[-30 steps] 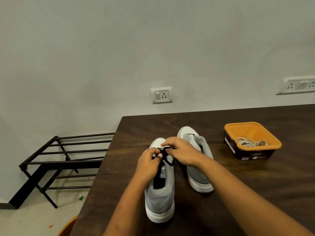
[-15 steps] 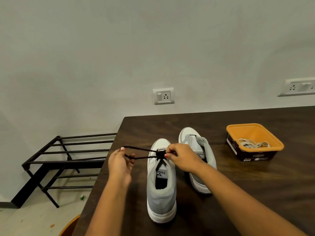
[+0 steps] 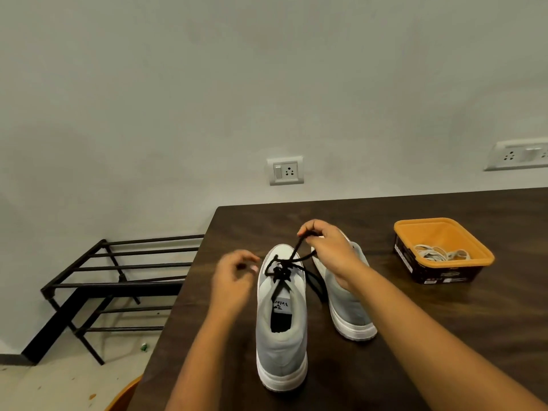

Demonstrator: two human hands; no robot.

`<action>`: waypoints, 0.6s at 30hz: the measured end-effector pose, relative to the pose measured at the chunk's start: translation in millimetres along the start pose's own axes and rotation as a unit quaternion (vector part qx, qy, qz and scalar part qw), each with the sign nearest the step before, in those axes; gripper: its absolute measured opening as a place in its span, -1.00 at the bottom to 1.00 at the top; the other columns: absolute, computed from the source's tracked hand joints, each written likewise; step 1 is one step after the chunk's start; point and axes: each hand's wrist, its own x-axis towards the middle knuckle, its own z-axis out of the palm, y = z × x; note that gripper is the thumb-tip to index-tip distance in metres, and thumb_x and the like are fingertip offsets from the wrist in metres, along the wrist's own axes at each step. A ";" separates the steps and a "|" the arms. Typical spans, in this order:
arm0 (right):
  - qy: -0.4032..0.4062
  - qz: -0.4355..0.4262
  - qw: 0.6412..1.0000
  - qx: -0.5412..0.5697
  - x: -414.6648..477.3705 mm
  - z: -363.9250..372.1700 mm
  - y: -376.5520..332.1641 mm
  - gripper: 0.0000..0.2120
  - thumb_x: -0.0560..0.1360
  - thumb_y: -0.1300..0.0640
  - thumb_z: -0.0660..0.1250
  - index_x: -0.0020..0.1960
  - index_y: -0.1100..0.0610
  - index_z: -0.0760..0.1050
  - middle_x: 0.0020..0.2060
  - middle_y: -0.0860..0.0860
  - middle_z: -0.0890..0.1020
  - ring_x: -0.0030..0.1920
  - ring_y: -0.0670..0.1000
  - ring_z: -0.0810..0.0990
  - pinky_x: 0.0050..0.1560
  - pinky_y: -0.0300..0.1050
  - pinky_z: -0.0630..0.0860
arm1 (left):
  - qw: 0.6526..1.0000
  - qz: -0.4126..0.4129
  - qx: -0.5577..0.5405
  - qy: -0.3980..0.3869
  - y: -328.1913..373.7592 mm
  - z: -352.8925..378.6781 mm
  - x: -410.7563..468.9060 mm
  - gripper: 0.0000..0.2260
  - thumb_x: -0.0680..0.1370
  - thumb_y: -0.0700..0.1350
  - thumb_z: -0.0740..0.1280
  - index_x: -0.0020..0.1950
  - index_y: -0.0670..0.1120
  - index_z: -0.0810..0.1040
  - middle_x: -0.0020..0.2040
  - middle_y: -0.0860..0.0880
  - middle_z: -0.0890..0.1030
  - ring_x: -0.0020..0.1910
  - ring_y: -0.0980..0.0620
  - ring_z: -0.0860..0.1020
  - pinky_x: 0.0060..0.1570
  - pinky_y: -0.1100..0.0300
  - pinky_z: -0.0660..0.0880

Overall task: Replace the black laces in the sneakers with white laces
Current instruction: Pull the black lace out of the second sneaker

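Pinches the black lace (image 3: pixel 281 270) in right hand (image 3: pixel 329 253) fingers, raised above the near sneaker (image 3: pixel 281 327) on the surface (image 3: pixel 415 336), probably to loosen the knot. Left hand (image 3: pixel 234 277) fingers loosely curled, grasping nothing visible. White laces (image 3: pixel 439 253) ready in orange tub (image 3: pixel 439 234).

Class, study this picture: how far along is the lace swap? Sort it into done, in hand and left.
Done: little; the bow on the near sneaker looks pulled loose. In hand: the right hand pinches the black lace, still threaded. Left: unthreading, then the white laces waiting in the orange tub. Lacing on the other sneaker is hidden.
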 end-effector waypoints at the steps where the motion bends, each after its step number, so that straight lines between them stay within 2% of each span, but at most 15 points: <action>1: 0.014 -0.014 0.999 -0.026 -0.1 -0.5 -1.6 -0.73 0.55 0.36 0.15 -0.14 0.07 0.53 -0.19 -0.11 0.55 -0.20 -0.18 0.46 -0.21 -0.31 0.37 | 0.997 0.013 0.066 -0.046 -0.4 8.3 -3.5 -0.77 0.48 -0.33 0.33 -0.11 0.02 0.58 0.02 -0.02 0.55 -0.01 0.07 0.52 0.07 0.16 0.48; 3: 0.040 -0.043 0.996 -0.072 1.4 -4.0 -8.2 -0.77 0.57 0.28 0.18 -0.10 0.07 0.57 -0.22 -0.15 0.55 -0.24 -0.18 0.46 -0.25 -0.29 0.35 | 0.983 0.035 0.154 -0.088 -0.9 20.9 -8.9 -0.85 0.54 -0.20 0.30 0.00 0.03 0.59 0.03 0.05 0.54 0.01 0.07 0.52 0.07 0.11 0.49; 6: 0.048 -0.030 0.994 -0.094 8.2 -9.5 -15.3 -0.77 0.61 0.13 0.16 -0.08 0.09 0.58 -0.37 -0.13 0.46 -0.36 -0.14 0.38 -0.37 -0.26 0.28 | 0.978 0.037 0.174 -0.106 2.2 27.8 -10.2 -0.82 0.58 -0.09 0.24 0.14 0.06 0.57 0.06 0.07 0.52 0.01 0.07 0.52 0.08 0.10 0.49; 8: 0.014 0.041 0.999 -0.024 10.8 -10.2 -15.9 -0.75 0.62 0.06 0.14 -0.08 0.12 0.54 -0.39 -0.05 0.44 -0.45 -0.11 0.35 -0.49 -0.28 0.28 | 0.973 0.040 0.191 -0.120 4.1 28.9 -9.1 -0.83 0.58 -0.05 0.26 0.13 0.07 0.57 0.04 0.07 0.50 -0.04 0.09 0.51 0.06 0.11 0.49; 10: -0.017 0.089 0.993 0.075 9.0 -11.0 -22.0 -0.75 0.64 0.05 0.14 -0.01 0.19 0.51 -0.34 0.06 0.50 -0.48 -0.08 0.44 -0.55 -0.30 0.38 | 0.976 0.050 0.183 -0.107 5.1 28.8 -8.1 -0.87 0.56 -0.07 0.29 0.06 0.08 0.58 0.00 0.08 0.51 -0.10 0.13 0.50 0.02 0.15 0.49; 12: -0.020 0.083 0.960 0.267 11.6 -14.6 -30.4 -0.76 0.63 0.06 0.17 0.07 0.22 0.49 -0.20 0.15 0.59 -0.35 0.00 0.63 -0.38 -0.26 0.58 | 0.977 0.057 0.180 -0.099 4.4 29.3 -7.0 -0.92 0.55 -0.10 0.30 -0.01 0.06 0.57 0.00 0.09 0.51 -0.12 0.12 0.51 0.01 0.14 0.49; 13: -0.013 0.071 0.946 0.318 14.4 -17.4 -32.9 -0.76 0.62 0.04 0.19 0.10 0.21 0.48 -0.09 0.17 0.61 -0.21 0.05 0.67 -0.25 -0.19 0.64 | 0.975 0.053 0.188 -0.106 4.2 30.3 -6.3 -0.93 0.56 -0.09 0.29 -0.01 0.04 0.55 0.01 0.09 0.50 -0.11 0.10 0.51 0.01 0.11 0.49; 14: 0.000 0.053 0.956 0.287 18.0 -19.1 -33.0 -0.76 0.60 0.01 0.22 0.11 0.17 0.48 0.02 0.16 0.61 -0.08 0.08 0.68 -0.12 -0.12 0.65 | 0.972 0.045 0.198 -0.116 2.6 32.2 -5.0 -0.94 0.58 -0.09 0.26 -0.02 0.02 0.52 0.01 0.07 0.48 -0.09 0.07 0.50 0.01 0.08 0.48; 15: 0.012 0.041 0.988 0.151 20.8 -19.6 -30.0 -0.74 0.58 -0.02 0.26 0.14 0.14 0.47 0.10 0.14 0.59 0.02 0.11 0.65 -0.01 -0.06 0.63 | 0.971 0.036 0.200 -0.124 2.0 34.2 -4.6 -0.93 0.59 -0.09 0.23 -0.04 0.00 0.50 0.01 0.05 0.46 -0.06 0.04 0.49 0.01 0.08 0.47; 16: 0.011 0.039 0.997 -0.060 20.6 -16.8 -23.9 -0.69 0.56 -0.03 0.29 0.19 0.15 0.47 0.15 0.13 0.58 0.10 0.14 0.62 0.07 -0.02 0.58 | 0.973 0.028 0.190 -0.129 1.3 36.0 -4.3 -0.91 0.61 -0.11 0.21 -0.07 -0.02 0.47 0.00 0.03 0.45 -0.04 0.02 0.48 0.01 0.10 0.44; 17: 0.000 0.040 0.974 -0.223 20.0 -11.9 -14.1 -0.63 0.55 0.00 0.31 0.24 0.21 0.46 0.15 0.15 0.58 0.14 0.16 0.59 0.13 0.00 0.54 | 0.978 0.018 0.164 -0.130 1.7 37.2 -4.3 -0.88 0.61 -0.14 0.19 -0.09 -0.03 0.46 -0.01 0.01 0.43 -0.01 0.01 0.46 0.03 0.13 0.41; 18: -0.026 0.050 0.951 -0.303 19.0 -6.2 -5.8 -0.62 0.54 0.05 0.32 0.25 0.27 0.47 0.10 0.19 0.61 0.13 0.18 0.60 0.13 0.01 0.54 | 0.983 0.001 0.127 -0.129 3.8 37.3 -4.3 -0.85 0.62 -0.18 0.16 -0.11 -0.05 0.46 -0.01 -0.01 0.42 0.02 0.00 0.45 0.06 0.16 0.38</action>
